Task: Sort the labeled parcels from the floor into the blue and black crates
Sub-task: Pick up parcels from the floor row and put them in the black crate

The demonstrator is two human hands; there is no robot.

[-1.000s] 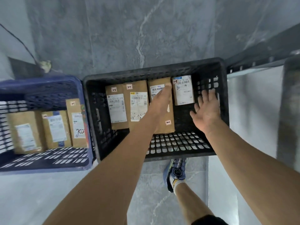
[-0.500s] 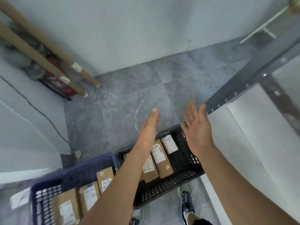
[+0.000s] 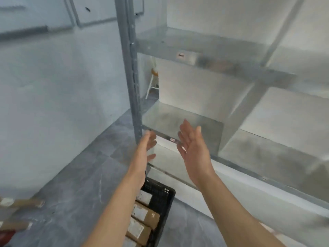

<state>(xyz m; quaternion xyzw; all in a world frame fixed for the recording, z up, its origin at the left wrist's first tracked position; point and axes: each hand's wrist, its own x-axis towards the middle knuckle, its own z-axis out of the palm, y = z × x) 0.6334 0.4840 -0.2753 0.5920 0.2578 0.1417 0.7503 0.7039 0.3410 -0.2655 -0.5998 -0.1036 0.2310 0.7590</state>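
— Left hand (image 3: 146,148), right hand (image 3: 193,152)?
— Hovered empty before dull metal shelf (image 3: 169,113), fingers relaxed, loosely apart.
— Parcels (image 3: 143,213)?
— Lay in latticed black crate (image 3: 161,192), brown cardboard, white labels.

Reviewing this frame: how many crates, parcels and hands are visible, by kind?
black crate: 1
parcels, all in that crate: 4
hands, left hand and right hand, both open and empty: 2
Total: 7
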